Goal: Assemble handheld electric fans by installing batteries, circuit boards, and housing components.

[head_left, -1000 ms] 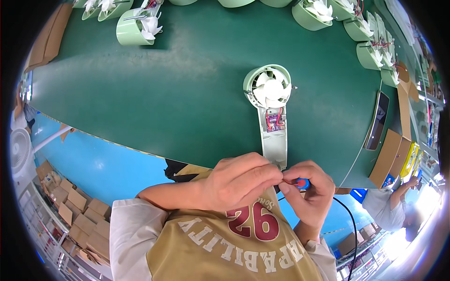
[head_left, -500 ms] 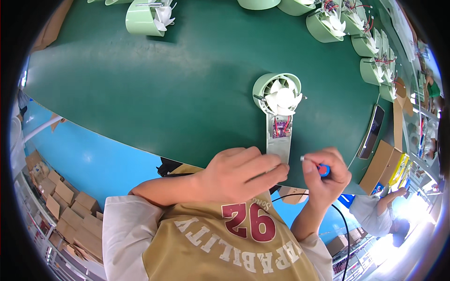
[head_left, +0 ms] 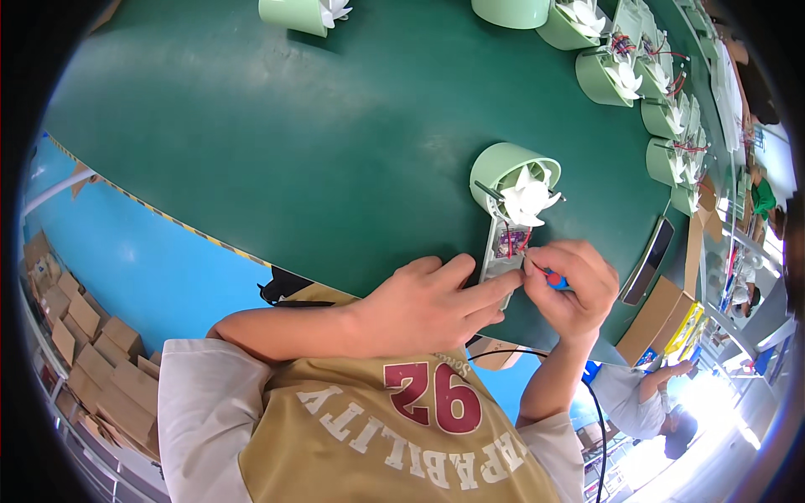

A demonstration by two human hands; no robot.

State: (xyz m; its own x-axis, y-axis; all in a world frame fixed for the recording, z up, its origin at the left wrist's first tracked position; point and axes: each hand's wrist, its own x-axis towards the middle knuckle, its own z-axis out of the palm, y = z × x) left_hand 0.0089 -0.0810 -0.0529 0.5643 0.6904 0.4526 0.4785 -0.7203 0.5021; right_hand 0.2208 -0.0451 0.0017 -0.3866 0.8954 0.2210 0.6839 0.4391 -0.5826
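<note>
A pale green handheld fan (head_left: 507,159) lies on the bench, its white blades uncovered and its handle pointing towards me. A small purple circuit board (head_left: 511,241) with red wires sits in the opened handle. My left hand (head_left: 428,306) is closed over the handle's near end, index finger reaching across it. Pinched in my right hand (head_left: 574,285) is a slim tool with a red and blue handle (head_left: 553,277), apparently a small screwdriver. Its tip points at the near edge of the board; I cannot tell whether it touches.
Several more opened green fans (head_left: 608,77) stand in rows along the far right of the green bench (head_left: 293,168). A black flat device (head_left: 648,260) and a cardboard box (head_left: 654,314) lie at the right. Another person (head_left: 637,402) sits beyond. Cartons (head_left: 105,360) are stacked at lower left.
My right hand has brought the tool left and up to the circuit board. The fan handle is slightly more tilted, and my left hand still holds its end. The whole view has shifted.
</note>
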